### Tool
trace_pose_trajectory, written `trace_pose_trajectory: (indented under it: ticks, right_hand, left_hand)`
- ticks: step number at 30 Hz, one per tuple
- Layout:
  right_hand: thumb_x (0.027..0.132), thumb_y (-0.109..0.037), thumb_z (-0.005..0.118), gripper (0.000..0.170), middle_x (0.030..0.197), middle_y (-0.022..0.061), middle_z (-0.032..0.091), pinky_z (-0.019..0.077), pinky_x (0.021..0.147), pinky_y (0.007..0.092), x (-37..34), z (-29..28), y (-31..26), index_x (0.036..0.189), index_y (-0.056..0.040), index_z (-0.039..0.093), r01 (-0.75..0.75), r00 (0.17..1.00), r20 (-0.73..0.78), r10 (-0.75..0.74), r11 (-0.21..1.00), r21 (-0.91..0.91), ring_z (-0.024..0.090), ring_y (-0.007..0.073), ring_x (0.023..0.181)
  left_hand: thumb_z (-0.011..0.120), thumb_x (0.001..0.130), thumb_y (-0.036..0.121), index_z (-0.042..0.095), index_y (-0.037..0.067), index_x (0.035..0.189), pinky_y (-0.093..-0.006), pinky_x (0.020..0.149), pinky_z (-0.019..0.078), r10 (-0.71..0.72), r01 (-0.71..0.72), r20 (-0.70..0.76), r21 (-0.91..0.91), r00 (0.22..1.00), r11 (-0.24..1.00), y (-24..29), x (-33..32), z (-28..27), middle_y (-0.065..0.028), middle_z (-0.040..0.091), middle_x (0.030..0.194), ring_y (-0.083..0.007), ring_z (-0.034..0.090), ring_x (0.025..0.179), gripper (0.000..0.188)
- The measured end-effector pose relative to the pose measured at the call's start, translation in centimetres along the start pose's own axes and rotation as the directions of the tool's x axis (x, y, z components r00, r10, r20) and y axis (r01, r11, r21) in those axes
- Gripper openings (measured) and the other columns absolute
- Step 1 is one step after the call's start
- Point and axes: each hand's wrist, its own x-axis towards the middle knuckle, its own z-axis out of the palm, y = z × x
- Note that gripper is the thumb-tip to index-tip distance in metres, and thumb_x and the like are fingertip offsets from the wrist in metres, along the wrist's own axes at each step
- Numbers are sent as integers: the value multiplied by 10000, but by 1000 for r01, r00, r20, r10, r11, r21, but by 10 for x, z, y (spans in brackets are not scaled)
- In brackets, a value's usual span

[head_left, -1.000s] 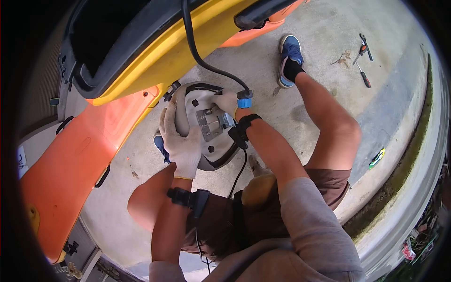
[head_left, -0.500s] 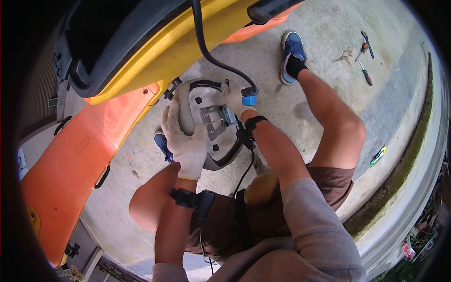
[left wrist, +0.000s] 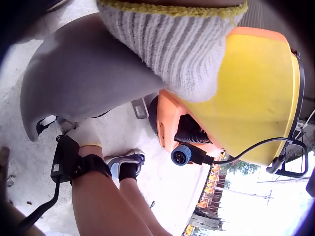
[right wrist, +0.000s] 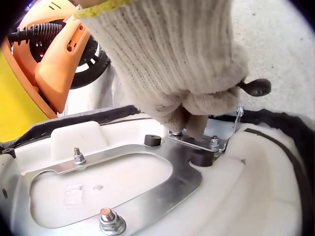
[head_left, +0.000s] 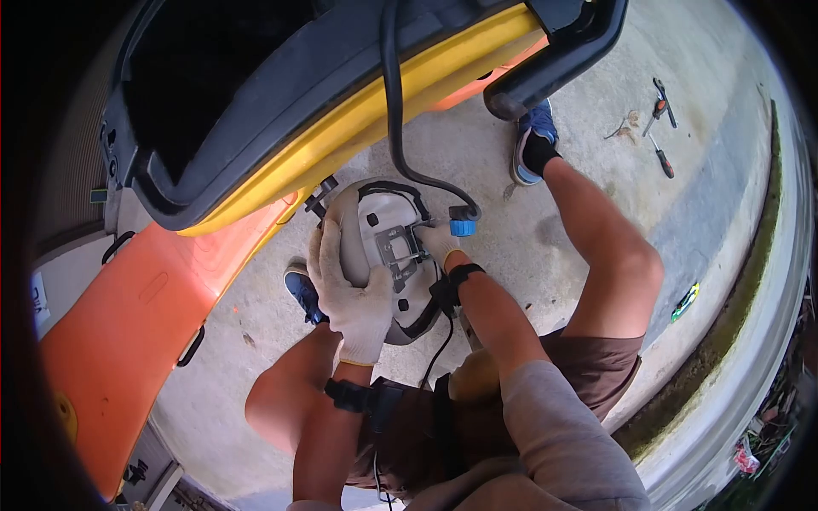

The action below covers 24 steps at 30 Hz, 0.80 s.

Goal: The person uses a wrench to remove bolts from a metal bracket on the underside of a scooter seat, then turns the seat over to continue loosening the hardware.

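An upturned seat (head_left: pixel 351 247), grey outside with a white underside, lies between the legs in the head view. My gloved left hand (head_left: pixel 354 311) rests along its left rim, fingers extended and thumb apart. At the metal bracket (head_left: pixel 399 255), my gloved right hand (head_left: pixel 441 242) has its fingers curled. The right wrist view shows the right hand (right wrist: pixel 177 64) with fingertips down at the small bracket (right wrist: pixel 226 133) beside a nut (right wrist: pixel 214 141); a black-tipped piece (right wrist: pixel 258 87) sticks out past the hand. The glove hides what its fingertips pinch.
The yellow and orange body (head_left: pixel 366 119) with a black bar (head_left: pixel 558 64) overhangs the seat. A cable with a blue connector (head_left: pixel 463 227) hangs close to the right hand. Tools (head_left: pixel 663 162) lie on the concrete at the upper right.
The seat and both hands appear lower in the head view, as does the overhanging body. My right hand has moved from the seat's upper edge down to the bracket; my left stays on the rim.
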Motion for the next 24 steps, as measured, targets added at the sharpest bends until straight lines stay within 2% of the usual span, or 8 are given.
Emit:
trace_pose_trajectory:
  ticks: [2,8,11,14,16,20,22,24]
  right_hand:
    - [810,-302,705,344,993,171,737,565,842,450,-10,-3,-14,1071,-78,698,-88,996,-29,86,993,-76,722,354,924]
    - [895,-416,643,487,1053,300,712,543,898,473,-16,6,-21,1045,39,735,11,992,-120,-30,987,-160,686,457,1031]
    - [898,-412,636,478,1009,290,719,546,886,477,-18,11,-12,1030,36,739,34,977,-203,-71,983,-180,688,459,1006]
    - [867,-224,701,338,944,186,705,559,792,438,-13,11,-7,1127,-21,624,157,967,-172,-188,971,-179,699,342,899]
    - [850,-229,719,329,924,174,695,556,787,432,-12,4,-8,1092,-22,634,35,999,-29,-38,995,-98,693,342,876]
    - [831,-217,732,278,901,147,695,553,772,424,-14,2,-17,1009,-18,655,15,992,-121,-28,994,-105,691,312,848]
    - [878,-406,674,452,1016,268,732,556,874,448,-22,-1,-22,1048,4,756,34,984,-165,-68,979,-201,712,409,982]
    - [871,-403,682,457,1010,274,733,557,877,442,-25,1,-24,1057,8,757,35,986,-162,-47,996,-77,718,404,977]
  left_hand:
    - [640,736,4,511,82,1492,-424,1200,360,-3,3,-4,-6,1000,1000,0,0,-1,-198,445,1549,-374,419,1447,771]
    - [642,721,-1,512,65,1487,-430,1197,366,-45,45,1,-12,999,999,4,1,-2,-216,437,1548,-380,427,1441,780]
    - [645,716,0,513,60,1486,-433,1191,375,-37,37,4,-25,999,999,4,0,-3,-221,432,1549,-389,433,1433,783]
    - [648,714,2,517,58,1481,-436,1183,387,-23,23,-7,-6,1000,1000,1,2,-3,-226,440,1541,-396,443,1424,780]
    - [650,714,3,518,60,1479,-435,1182,388,11,-11,-10,-19,1000,1000,0,2,-3,-228,451,1532,-394,447,1422,778]
    - [651,717,3,524,61,1473,-435,1185,381,-16,16,-18,-22,1000,1000,4,2,-3,-231,460,1523,-394,451,1419,768]
    - [651,718,1,531,61,1468,-438,1184,380,-36,36,-9,11,999,999,6,3,-3,-229,463,1522,-395,458,1413,762]
    - [650,719,1,532,61,1467,-438,1182,382,-26,26,-13,2,1000,1000,7,4,-2,-230,464,1521,-395,461,1411,759]
